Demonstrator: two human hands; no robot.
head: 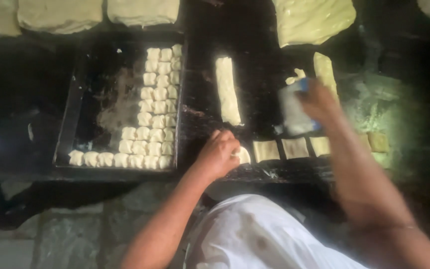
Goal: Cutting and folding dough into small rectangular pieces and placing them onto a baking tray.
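Note:
My left hand (219,153) rests on the dark work surface, fingers curled on a small cut dough piece (243,155). Just right of it lies a row of square cut dough pieces (294,148). My right hand (317,102) is raised above that row and grips a flat white and blue scraper (294,110). A long strip of dough (227,90) lies beyond my left hand. Another dough strip (325,72) lies past my right hand.
A dark baking tray (70,114) at the left holds several rows of small dough pieces (156,107). Large flat dough sheets (59,15) lie along the far edge, one more dough sheet (312,20) at the upper right. Stone floor shows below.

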